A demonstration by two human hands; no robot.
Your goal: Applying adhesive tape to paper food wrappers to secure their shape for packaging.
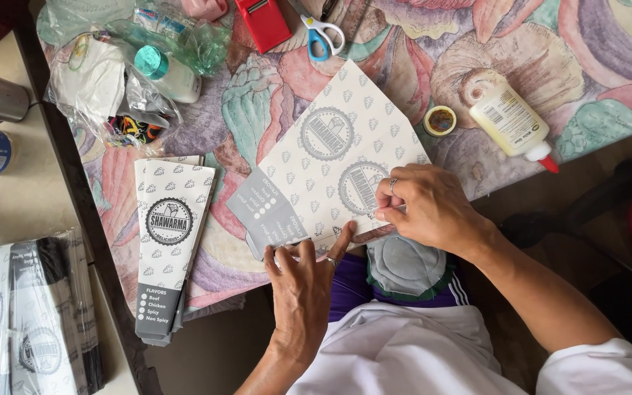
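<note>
A white printed paper sheet [330, 157] with grey round stamps and a grey end panel lies slanted on the flowered tablecloth [418, 58]. My left hand [303, 281] presses its fingertips on the sheet's near edge by the grey panel. My right hand [429, 208], with a ring, pinches the near right edge of the same sheet, where a folded strip shows. Both hands sit at the table's front edge, above my lap.
A stack of folded paper sleeves [170, 249] lies left of the sheet. A glue bottle [510, 117], small glue cap [440, 121], scissors [322, 33], red stapler [263, 22] and plastic bags with a bottle [170, 73] sit further back. A wrapped bundle of sheets [27, 314] lies at the far left.
</note>
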